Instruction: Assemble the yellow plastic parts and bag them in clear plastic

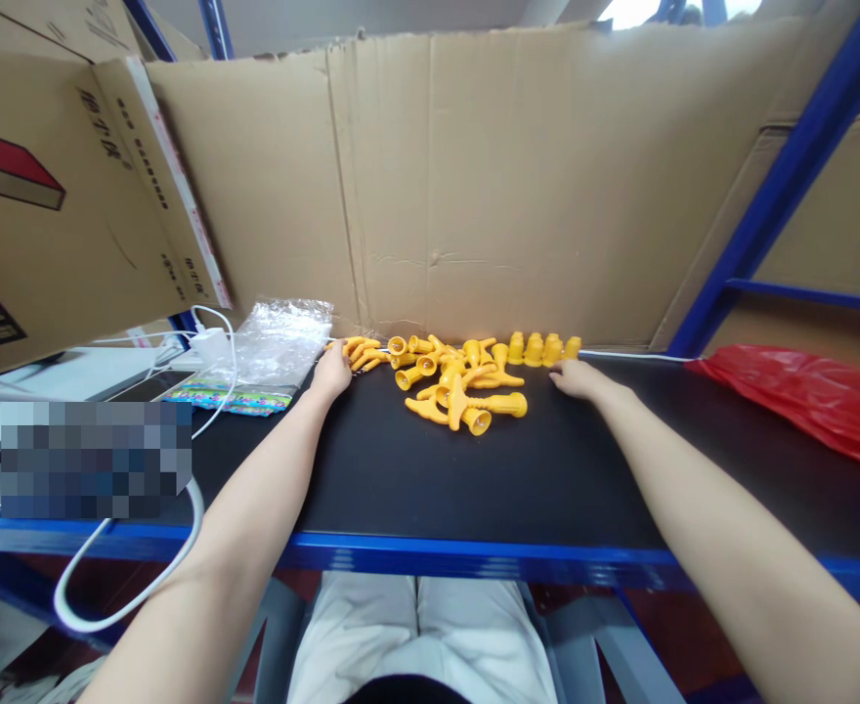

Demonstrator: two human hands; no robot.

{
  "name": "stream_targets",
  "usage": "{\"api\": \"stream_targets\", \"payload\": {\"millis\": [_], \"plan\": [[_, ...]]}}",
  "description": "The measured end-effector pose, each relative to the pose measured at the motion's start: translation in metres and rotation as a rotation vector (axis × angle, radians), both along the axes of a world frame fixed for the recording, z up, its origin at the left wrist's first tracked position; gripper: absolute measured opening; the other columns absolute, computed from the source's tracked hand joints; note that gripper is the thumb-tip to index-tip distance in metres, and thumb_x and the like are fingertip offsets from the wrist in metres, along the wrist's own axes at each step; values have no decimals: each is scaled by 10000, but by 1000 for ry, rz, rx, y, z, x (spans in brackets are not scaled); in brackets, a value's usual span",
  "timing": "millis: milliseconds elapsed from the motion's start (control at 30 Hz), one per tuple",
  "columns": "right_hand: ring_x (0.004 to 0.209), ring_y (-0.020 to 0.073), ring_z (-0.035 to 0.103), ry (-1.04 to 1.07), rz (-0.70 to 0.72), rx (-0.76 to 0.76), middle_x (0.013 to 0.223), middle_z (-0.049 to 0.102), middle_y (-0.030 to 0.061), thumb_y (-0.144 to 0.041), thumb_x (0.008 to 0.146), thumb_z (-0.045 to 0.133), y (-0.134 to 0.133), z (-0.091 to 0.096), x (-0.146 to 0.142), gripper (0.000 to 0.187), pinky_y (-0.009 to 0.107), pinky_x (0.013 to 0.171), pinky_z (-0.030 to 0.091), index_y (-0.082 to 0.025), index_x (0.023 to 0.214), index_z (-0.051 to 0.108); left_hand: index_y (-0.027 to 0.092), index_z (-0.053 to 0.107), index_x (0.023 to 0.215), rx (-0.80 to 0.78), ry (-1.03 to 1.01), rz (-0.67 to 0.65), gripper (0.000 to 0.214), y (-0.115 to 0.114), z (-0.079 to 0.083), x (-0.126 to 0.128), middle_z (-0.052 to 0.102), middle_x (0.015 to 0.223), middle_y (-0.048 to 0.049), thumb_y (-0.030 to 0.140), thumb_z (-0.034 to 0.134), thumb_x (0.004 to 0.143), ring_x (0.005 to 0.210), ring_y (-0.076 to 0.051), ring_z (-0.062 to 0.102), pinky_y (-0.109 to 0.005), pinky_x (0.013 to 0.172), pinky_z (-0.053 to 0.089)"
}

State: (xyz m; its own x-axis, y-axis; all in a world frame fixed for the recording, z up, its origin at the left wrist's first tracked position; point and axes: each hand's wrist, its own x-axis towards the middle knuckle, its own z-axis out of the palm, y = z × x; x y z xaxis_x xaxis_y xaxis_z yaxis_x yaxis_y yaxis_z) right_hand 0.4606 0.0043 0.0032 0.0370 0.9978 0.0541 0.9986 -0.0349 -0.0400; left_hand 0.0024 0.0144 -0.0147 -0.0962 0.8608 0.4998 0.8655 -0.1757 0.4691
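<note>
At the back of the black tabletop, my left hand (334, 369) is closed at the edge of a group of yellow pronged plastic pieces (364, 354), its fingertips partly hidden. My right hand (578, 378) has its fingers curled at the base of a yellow bell-shaped plastic piece (572, 347). That piece stands at the right end of a row of several upright yellow cups (534, 349). Between my hands lies a loose heap of yellow plastic parts (457, 396), some with open round sockets facing me and others with forked ends.
A clear plastic bag (276, 337) with a colourful lower edge lies left, near a white cable (234, 367) and a blurred-out patch. Red plastic (796, 396) lies right. Cardboard (510, 186) walls the back. A blue shelf edge (474, 559) runs along the front.
</note>
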Motion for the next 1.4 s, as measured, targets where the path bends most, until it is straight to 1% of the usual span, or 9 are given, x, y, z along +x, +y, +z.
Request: {"api": "stream_targets", "payload": {"millis": [200, 367, 533, 700, 800, 933, 1100, 1267, 1400], "plan": [[1078, 270, 578, -3, 2, 15, 1161, 620, 162, -254, 863, 411, 1, -1, 1, 368, 360, 876, 453, -111, 1127, 624, 147, 650, 997, -22, 14, 69, 313, -1, 2, 1, 611, 1126, -152, 169, 448, 760, 1065, -306, 567, -443, 922, 435], [1078, 285, 577, -10, -23, -8, 1163, 613, 175, -266, 867, 418, -5, 4, -4, 357, 377, 868, 450, -119, 1121, 622, 94, 631, 1048, -135, 160, 132, 348, -7, 5, 5, 559, 1186, -205, 127, 473, 739, 1062, -320, 570, -418, 895, 449], [1060, 315, 578, -45, -65, 36, 1144, 611, 200, -280, 867, 438, -23, 26, -26, 338, 405, 851, 443, -115, 1089, 633, 92, 607, 1071, -168, 254, 180, 367, -11, 8, 11, 550, 1189, -198, 120, 510, 718, 1067, -322, 561, -417, 914, 437], [937, 271, 611, 24, 137, 188, 989, 671, 142, -278, 873, 430, -37, 50, -58, 281, 373, 805, 444, -158, 941, 675, 78, 596, 1115, -200, 254, 212, 395, -14, 10, 14, 533, 1207, -207, 141, 494, 739, 1085, -322, 551, -406, 938, 426], [781, 219, 616, 197, 333, 123, 834, 680, 83, -377, 859, 473, -48, 60, -78, 283, 334, 710, 448, -178, 851, 675, 85, 594, 1129, -177, 241, 202, 410, -18, 13, 15, 534, 1200, -201, 143, 480, 740, 1113, -319, 527, -412, 953, 415], [702, 175, 579, 388, 620, -118, 806, 660, 40, -573, 767, 552, -67, 67, -104, 408, 287, 624, 425, -202, 875, 681, 73, 584, 1130, -75, 247, 133, 401, -25, 20, 22, 527, 1194, -195, 118, 434, 761, 1165, -307, 477, -401, 974, 397], [572, 124, 490, 275, 673, -202, 668, 597, 14, -553, 687, 652, -81, 67, -124, 402, 252, 526, 353, -167, 796, 675, 87, 590, 1092, 133, 287, -32, 350, -31, 31, 39, 505, 1264, -159, 111, 385, 810, 1174, -260, 474, -360, 1024, 353], [636, 141, 511, 238, 741, -96, 722, 603, 32, -459, 767, 611, -85, 68, -130, 304, 253, 564, 362, -157, 728, 608, 127, 478, 1264, 390, 333, -297, 399, -56, 47, 69, 530, 1251, -114, 221, 344, 900, 1144, -224, 480, -358, 986, 367], [634, 142, 514, 223, 705, 32, 728, 602, 33, -406, 857, 512, -92, 69, -137, 253, 255, 591, 355, -173, 769, 555, 203, 387, 1365, 433, 420, -503, 470, -82, 57, 96, 572, 1131, -97, 363, 349, 925, 1027, -209, 546, -348, 891, 416]]}}
